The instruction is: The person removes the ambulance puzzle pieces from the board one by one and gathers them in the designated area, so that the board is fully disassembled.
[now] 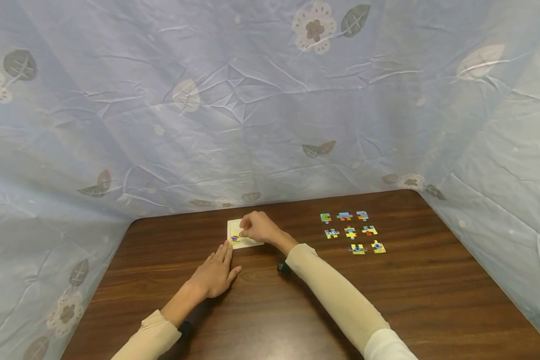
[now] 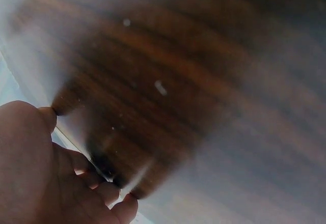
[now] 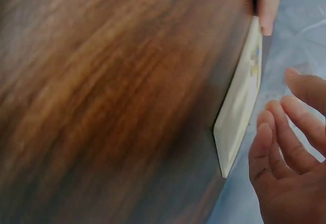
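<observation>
A small white puzzle tray (image 1: 235,226) lies near the table's far edge, with a yellow and purple jigsaw piece (image 1: 236,239) in its near left corner. My left hand (image 1: 213,272) lies palm down on the table, fingers extended, fingertips right at that corner of the tray. Over the tray's right part is my right hand (image 1: 260,227), which hides some of it. In the right wrist view the fingers of the right hand (image 3: 285,158) are loosely bent, the thumb stands apart from them, and nothing shows between them. The tray (image 3: 235,114) appears beside them there.
Several loose jigsaw pieces (image 1: 350,232) lie spread in rough rows on the dark wooden table (image 1: 270,310), right of the tray. A pale patterned cloth (image 1: 252,125) hangs behind the table and along its sides.
</observation>
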